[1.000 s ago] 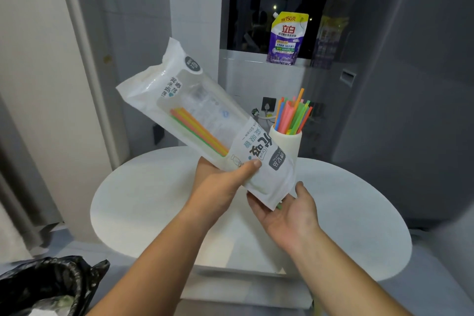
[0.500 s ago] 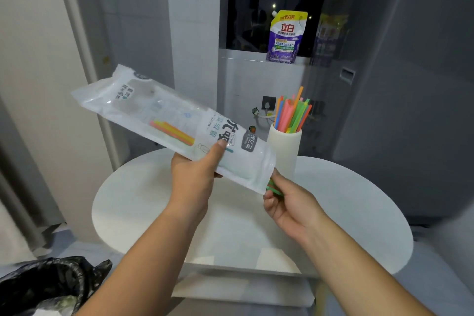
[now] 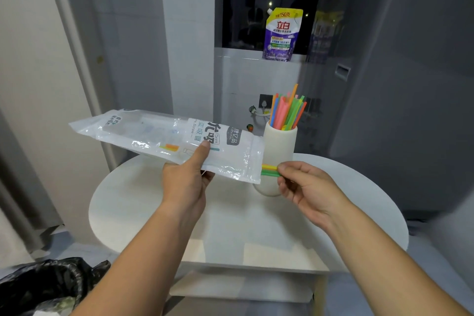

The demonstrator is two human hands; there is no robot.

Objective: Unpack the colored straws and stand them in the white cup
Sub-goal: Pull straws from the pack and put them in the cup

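My left hand [image 3: 188, 182] grips a clear plastic straw bag [image 3: 164, 141] from below, thumb on top, holding it nearly level over the round white table [image 3: 230, 226]. A few yellow and green straws [image 3: 269, 170] stick out of the bag's open right end. My right hand [image 3: 305, 187] pinches their tips between thumb and fingers. More straw ends show orange inside the bag near my left thumb. Behind the bag's right end stands the white cup [image 3: 280, 146], upright, with several colored straws [image 3: 287, 110] standing in it.
A purple detergent pouch [image 3: 280, 34] sits on the ledge behind the table. A large grey appliance [image 3: 397, 84] rises at the right. A bin lined with a black bag [image 3: 48, 287] is at the lower left, on the floor.
The bag has swung from steeply tilted down to nearly level. My right hand moved from under the bag's end to pinching the straw tips and has drawn them a little further out.
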